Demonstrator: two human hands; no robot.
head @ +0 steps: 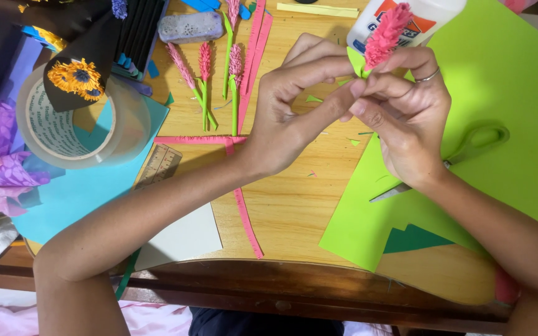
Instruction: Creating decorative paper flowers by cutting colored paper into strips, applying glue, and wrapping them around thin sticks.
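Both hands meet above the wooden table (287, 205). My left hand (294, 102) and my right hand (406, 106) pinch the green base of a pink fringed paper flower (384, 34), which stands upright between the fingertips. A small green paper leaf (356, 61) sticks out at the flower's base. A ring sits on one finger of my right hand. Three finished pink paper flowers with green stems (205, 81) lie on the table to the left of my left hand.
A glue bottle (428, 15) lies behind the flower. Green-handled scissors (468, 146) rest on a light green paper sheet (505, 81). A clear tape roll (73, 124), a ruler (160, 163), pink paper strips (244, 214), blue paper and purple tissue lie at left.
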